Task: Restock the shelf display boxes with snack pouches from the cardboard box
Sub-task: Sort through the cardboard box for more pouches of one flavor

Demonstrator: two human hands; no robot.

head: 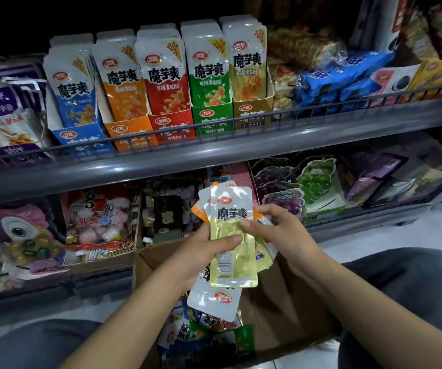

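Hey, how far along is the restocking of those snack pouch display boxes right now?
Done: the five display boxes on the upper shelf already stand packed with pouches. In hand: the left hand and right hand both hold a small stack, with a yellow pouch on top and orange ones behind, over the cardboard box. Left: that stack must be shelved, and mixed pouches lie in the box.

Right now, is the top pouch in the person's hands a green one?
No, the front pouch, held by the left hand and right hand, is yellow-gold, matching the rightmost display box.
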